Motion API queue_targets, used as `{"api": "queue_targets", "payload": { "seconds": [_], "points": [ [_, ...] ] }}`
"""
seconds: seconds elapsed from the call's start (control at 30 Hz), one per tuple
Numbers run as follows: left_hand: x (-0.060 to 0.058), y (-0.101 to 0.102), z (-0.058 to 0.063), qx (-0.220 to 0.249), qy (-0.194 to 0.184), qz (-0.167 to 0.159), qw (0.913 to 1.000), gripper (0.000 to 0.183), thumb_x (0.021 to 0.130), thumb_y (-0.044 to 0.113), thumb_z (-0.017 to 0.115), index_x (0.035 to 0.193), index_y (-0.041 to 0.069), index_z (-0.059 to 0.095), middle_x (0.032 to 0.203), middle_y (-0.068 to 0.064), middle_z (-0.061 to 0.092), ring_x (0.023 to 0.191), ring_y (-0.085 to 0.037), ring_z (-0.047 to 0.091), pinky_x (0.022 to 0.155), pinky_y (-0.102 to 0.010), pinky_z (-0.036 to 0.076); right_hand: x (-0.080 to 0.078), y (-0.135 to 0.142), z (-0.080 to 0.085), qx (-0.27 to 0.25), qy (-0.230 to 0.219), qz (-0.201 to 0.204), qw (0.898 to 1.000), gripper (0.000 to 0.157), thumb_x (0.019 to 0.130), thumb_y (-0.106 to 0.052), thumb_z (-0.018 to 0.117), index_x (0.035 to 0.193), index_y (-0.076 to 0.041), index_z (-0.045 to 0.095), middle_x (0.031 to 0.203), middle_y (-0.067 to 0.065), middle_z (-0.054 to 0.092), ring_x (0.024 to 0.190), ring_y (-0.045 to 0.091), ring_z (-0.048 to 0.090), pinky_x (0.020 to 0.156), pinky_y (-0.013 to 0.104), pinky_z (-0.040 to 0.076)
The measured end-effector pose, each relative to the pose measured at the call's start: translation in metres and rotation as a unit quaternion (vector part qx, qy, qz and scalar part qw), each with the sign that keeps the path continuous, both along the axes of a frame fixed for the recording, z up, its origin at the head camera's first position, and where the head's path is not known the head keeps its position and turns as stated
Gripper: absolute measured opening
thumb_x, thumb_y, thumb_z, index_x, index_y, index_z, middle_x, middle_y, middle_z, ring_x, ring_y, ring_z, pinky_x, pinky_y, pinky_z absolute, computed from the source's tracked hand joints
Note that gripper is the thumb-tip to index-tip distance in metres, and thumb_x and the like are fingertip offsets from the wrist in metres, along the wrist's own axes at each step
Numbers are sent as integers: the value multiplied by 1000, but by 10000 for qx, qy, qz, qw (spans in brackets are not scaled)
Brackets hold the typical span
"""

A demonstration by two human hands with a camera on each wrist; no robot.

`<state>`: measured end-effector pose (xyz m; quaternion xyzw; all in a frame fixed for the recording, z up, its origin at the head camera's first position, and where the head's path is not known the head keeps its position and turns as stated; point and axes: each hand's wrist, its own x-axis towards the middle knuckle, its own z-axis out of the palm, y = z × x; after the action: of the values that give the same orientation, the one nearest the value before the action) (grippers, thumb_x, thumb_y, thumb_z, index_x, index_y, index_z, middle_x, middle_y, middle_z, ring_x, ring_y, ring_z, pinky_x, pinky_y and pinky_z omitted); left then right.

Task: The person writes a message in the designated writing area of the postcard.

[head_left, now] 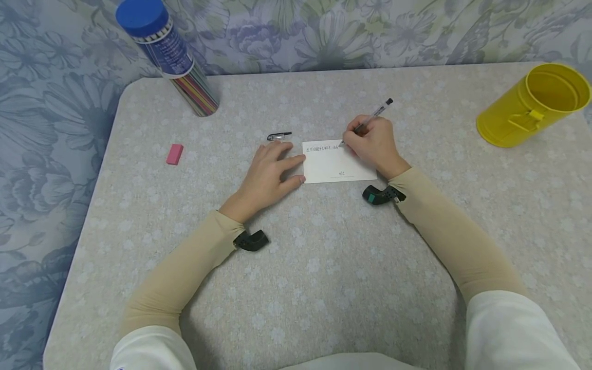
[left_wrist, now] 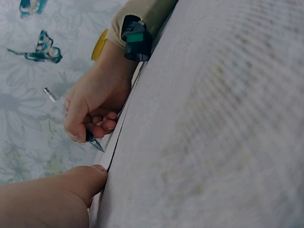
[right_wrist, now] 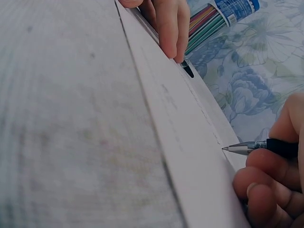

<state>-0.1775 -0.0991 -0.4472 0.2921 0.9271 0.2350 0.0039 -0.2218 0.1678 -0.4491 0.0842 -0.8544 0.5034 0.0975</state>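
A white card (head_left: 339,162) lies flat in the middle of the table, with a line of dark handwriting along its top edge and a small print near its bottom. My right hand (head_left: 373,146) pinches a clear gel pen (head_left: 380,110) with a black grip, its tip touching the card at the end of the written line. In the right wrist view the pen's metal tip (right_wrist: 237,148) meets the paper. My left hand (head_left: 270,174) rests with spread fingers at the card's left edge, thumb and a fingertip touching it. Just beyond those fingers lies the pen cap (head_left: 279,136).
A pink eraser (head_left: 174,154) lies to the left. At the back left stands a clear tube of coloured pencils with a blue lid (head_left: 142,18). A yellow cup (head_left: 513,118) with a handle stands at the far right. Floral cloth (head_left: 277,36) borders the table's back.
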Motion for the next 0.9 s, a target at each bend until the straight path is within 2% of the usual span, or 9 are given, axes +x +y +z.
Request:
{"api": "queue_targets", "payload": {
  "seconds": [0.33,0.9],
  "points": [
    [0,-1,1,-34,-12,15,10000,47,96,35,70,137,12,66,151,-22,50,149,-42,36,122,-68,19,0,-1,2,37,-93,-158,9998,14,81,-4,59,73,-2,70,54,-4,58,40,3,48,43,17,36],
    [1,0,2,-48,-13,23,10000,48,95,36,71,137,12,67,152,-22,49,150,-42,35,122,-68,19,1,-1,1,15,-64,-117,9999,14,82,-4,59,73,-1,69,53,-4,57,40,3,48,42,16,36]
  ]
}}
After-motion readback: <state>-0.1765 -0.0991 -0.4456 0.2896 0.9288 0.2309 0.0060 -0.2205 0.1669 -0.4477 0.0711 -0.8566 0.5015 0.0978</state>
